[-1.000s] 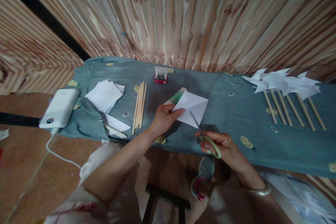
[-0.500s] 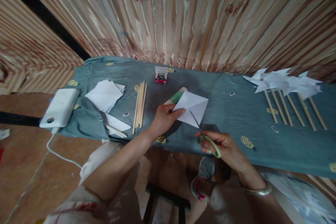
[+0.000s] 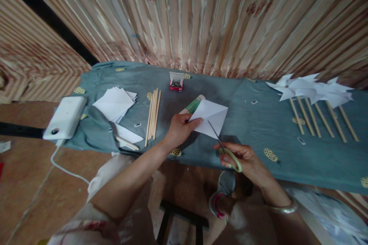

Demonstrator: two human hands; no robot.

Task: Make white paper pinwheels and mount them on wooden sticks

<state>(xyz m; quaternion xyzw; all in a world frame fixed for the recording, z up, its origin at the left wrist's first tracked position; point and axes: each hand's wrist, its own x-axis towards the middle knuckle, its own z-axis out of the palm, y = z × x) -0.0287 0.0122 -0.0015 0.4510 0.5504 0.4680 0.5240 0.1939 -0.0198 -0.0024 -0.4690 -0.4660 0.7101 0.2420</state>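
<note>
My left hand (image 3: 184, 130) pinches the left corner of a creased white paper square (image 3: 214, 113), thumb on top. In my right hand (image 3: 240, 159) are scissors (image 3: 231, 157) with light green handles, my fingers round the loops. Their blades lie across the lower right edge of the paper, tips pointing toward its middle. Under the paper's upper left side, a green and cream tube-like item (image 3: 194, 104) lies partly hidden on the cloth.
A patterned cloth (image 3: 258, 122) covers the table. Left are wooden sticks (image 3: 153, 116), stacked paper squares (image 3: 113, 103) and a white power bank (image 3: 66, 118) with a cable. A small box of metal pieces (image 3: 176, 84) stands behind. Several paper pinwheels (image 3: 310, 88) lie right.
</note>
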